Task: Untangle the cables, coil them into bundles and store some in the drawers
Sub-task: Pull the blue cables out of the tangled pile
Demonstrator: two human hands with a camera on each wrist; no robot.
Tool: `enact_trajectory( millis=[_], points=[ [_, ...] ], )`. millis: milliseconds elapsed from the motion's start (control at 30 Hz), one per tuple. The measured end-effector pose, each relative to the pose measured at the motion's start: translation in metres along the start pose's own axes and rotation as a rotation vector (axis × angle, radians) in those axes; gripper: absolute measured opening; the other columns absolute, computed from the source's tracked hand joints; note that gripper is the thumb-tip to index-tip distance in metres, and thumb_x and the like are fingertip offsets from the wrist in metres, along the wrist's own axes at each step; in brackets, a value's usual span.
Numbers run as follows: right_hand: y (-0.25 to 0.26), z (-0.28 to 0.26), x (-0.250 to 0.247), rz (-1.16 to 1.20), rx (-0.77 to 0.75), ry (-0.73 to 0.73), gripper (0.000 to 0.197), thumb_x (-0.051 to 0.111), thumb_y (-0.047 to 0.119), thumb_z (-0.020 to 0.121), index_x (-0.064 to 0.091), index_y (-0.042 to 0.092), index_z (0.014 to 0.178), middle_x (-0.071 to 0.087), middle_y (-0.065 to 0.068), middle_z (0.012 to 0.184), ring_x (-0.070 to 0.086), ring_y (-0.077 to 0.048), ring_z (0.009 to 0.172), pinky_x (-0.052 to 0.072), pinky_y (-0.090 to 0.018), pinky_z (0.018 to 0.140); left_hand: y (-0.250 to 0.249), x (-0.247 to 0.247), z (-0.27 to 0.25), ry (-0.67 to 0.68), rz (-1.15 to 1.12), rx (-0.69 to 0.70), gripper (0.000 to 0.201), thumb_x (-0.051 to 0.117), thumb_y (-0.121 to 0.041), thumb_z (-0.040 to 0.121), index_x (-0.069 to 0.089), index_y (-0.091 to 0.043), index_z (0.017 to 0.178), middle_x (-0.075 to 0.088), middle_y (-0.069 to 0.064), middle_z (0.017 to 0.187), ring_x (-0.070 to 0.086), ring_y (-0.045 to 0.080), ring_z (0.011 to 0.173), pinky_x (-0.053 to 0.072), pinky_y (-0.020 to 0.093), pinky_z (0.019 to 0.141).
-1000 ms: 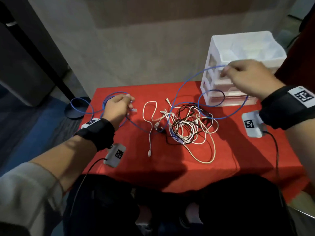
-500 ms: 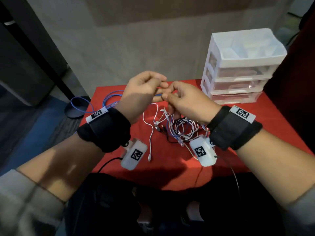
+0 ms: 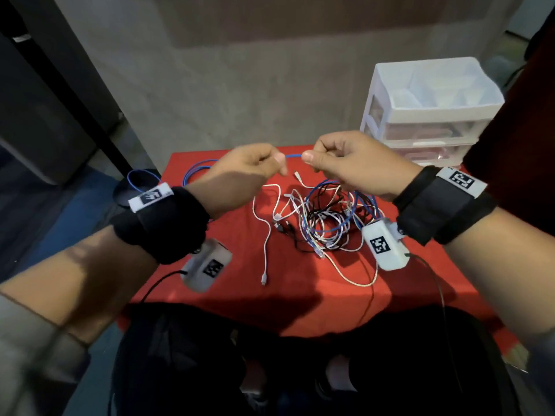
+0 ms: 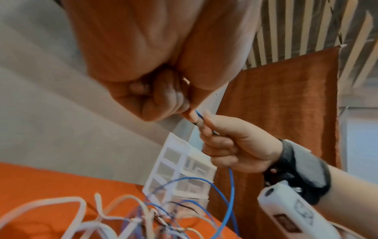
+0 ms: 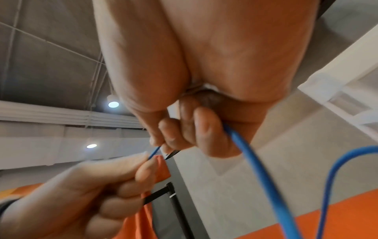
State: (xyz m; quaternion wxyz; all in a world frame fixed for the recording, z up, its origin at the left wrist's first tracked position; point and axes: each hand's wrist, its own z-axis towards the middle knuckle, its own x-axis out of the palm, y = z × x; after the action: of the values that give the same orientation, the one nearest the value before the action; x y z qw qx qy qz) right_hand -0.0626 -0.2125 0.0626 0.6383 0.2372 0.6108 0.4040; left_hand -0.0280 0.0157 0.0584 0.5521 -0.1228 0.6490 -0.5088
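Note:
Both hands are raised above the red table (image 3: 228, 241), pinching one thin blue cable (image 3: 293, 156) between them. My left hand (image 3: 255, 163) grips it in a fist, my right hand (image 3: 336, 157) pinches it a short span away. From the right hand the blue cable (image 5: 263, 181) drops in a loop into a tangle of white, black and blue cables (image 3: 327, 217) on the table. More blue cable (image 3: 198, 172) lies coiled at the far left corner. In the left wrist view the blue cable (image 4: 231, 186) hangs below the right hand (image 4: 231, 145).
A white plastic drawer unit (image 3: 432, 112) with an open top tray stands at the table's back right; its drawers are pushed in. A loose white cable (image 3: 265, 235) trails toward the front edge. My knees are under the near edge. A dark round base (image 3: 132, 193) sits on the floor at left.
A second ago my hands were far apart, the right one up by the drawer unit. They met over the tangle, and now stand slightly apart with a short blue span stretched between them.

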Motion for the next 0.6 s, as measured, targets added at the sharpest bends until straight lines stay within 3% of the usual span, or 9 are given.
enact_trajectory(
  millis=[133, 200, 267, 333, 400, 433, 500, 533, 600],
  points=[
    [-0.022, -0.007, -0.043, 0.005, 0.059, 0.043, 0.036, 0.065, 0.043, 0.098, 0.059, 0.015, 0.076, 0.047, 0.007, 0.058, 0.037, -0.013, 0.051, 0.034, -0.023, 0.049, 0.036, -0.064, -0.006, -0.223, 0.12, -0.07, 0.03, 0.049, -0.029, 0.108, 0.063, -0.019, 0.083, 0.046, -0.018, 0.044, 0.035, -0.003, 0.041, 0.027, 0.012, 0.043],
    [-0.033, -0.008, -0.06, -0.035, 0.063, 0.013, 0.038, 0.066, 0.044, 0.097, 0.059, 0.013, 0.077, 0.048, 0.007, 0.057, 0.041, -0.016, 0.053, 0.04, -0.028, 0.055, 0.061, -0.088, -0.015, -0.27, 0.163, -0.125, 0.032, 0.049, -0.035, 0.106, 0.064, -0.016, 0.085, 0.047, -0.017, 0.045, 0.036, -0.003, 0.041, 0.032, 0.018, 0.047],
    [-0.038, -0.006, -0.064, -0.11, 0.037, -0.045, 0.039, 0.066, 0.046, 0.096, 0.06, 0.012, 0.079, 0.049, 0.01, 0.056, 0.042, -0.009, 0.051, 0.041, -0.025, 0.056, 0.081, -0.094, -0.022, -0.268, 0.221, -0.186, 0.034, 0.05, -0.039, 0.105, 0.066, -0.016, 0.084, 0.047, -0.014, 0.049, 0.035, 0.001, 0.045, 0.032, 0.026, 0.053],
    [-0.035, -0.001, -0.056, -0.139, -0.009, -0.11, 0.036, 0.065, 0.041, 0.099, 0.06, 0.01, 0.08, 0.049, 0.01, 0.058, 0.04, -0.002, 0.05, 0.036, -0.016, 0.055, 0.086, -0.085, -0.025, -0.223, 0.284, -0.226, 0.032, 0.049, -0.037, 0.106, 0.069, -0.019, 0.087, 0.06, -0.008, 0.066, 0.05, 0.01, 0.06, 0.043, 0.034, 0.066],
    [-0.024, 0.004, -0.042, -0.166, -0.085, -0.11, 0.034, 0.064, 0.037, 0.1, 0.06, 0.011, 0.079, 0.051, 0.007, 0.063, 0.042, -0.002, 0.056, 0.036, -0.02, 0.058, 0.072, -0.066, -0.024, -0.188, 0.347, -0.173, 0.03, 0.049, -0.043, 0.104, 0.069, -0.02, 0.107, 0.071, 0.0, 0.097, 0.063, 0.017, 0.089, 0.05, 0.036, 0.089],
    [-0.016, 0.005, -0.033, -0.192, -0.125, -0.081, 0.033, 0.064, 0.036, 0.1, 0.06, 0.012, 0.077, 0.051, 0.007, 0.064, 0.042, -0.003, 0.059, 0.036, -0.022, 0.06, 0.059, -0.054, -0.022, -0.185, 0.355, -0.103, 0.036, 0.048, -0.047, 0.102, 0.065, -0.02, 0.12, 0.07, -0.002, 0.111, 0.063, 0.015, 0.101, 0.048, 0.029, 0.096],
    [0.002, 0.01, -0.013, -0.245, -0.193, 0.0, 0.032, 0.066, 0.035, 0.099, 0.06, 0.014, 0.075, 0.047, 0.008, 0.061, 0.04, -0.003, 0.058, 0.035, -0.023, 0.06, 0.026, -0.026, -0.013, -0.145, 0.311, 0.02, 0.045, 0.044, -0.048, 0.104, 0.057, -0.02, 0.136, 0.062, -0.011, 0.126, 0.06, 0.007, 0.111, 0.041, 0.009, 0.096],
    [0.011, 0.012, -0.005, -0.264, -0.223, 0.033, 0.031, 0.066, 0.032, 0.099, 0.06, 0.014, 0.074, 0.046, 0.007, 0.06, 0.039, -0.005, 0.057, 0.034, -0.023, 0.059, 0.011, -0.012, -0.007, -0.1, 0.267, 0.064, 0.044, 0.042, -0.049, 0.105, 0.059, -0.021, 0.134, 0.064, -0.013, 0.123, 0.062, 0.007, 0.109, 0.042, 0.01, 0.096],
    [0.022, 0.017, 0.002, -0.291, -0.267, 0.039, 0.027, 0.062, 0.024, 0.098, 0.058, 0.014, 0.073, 0.046, 0.005, 0.059, 0.039, -0.006, 0.057, 0.033, -0.027, 0.058, -0.008, 0.008, 0.005, -0.006, 0.137, 0.094, 0.047, 0.039, -0.057, 0.1, 0.064, -0.018, 0.107, 0.071, -0.012, 0.09, 0.067, 0.015, 0.087, 0.053, 0.035, 0.089]
  ],
)
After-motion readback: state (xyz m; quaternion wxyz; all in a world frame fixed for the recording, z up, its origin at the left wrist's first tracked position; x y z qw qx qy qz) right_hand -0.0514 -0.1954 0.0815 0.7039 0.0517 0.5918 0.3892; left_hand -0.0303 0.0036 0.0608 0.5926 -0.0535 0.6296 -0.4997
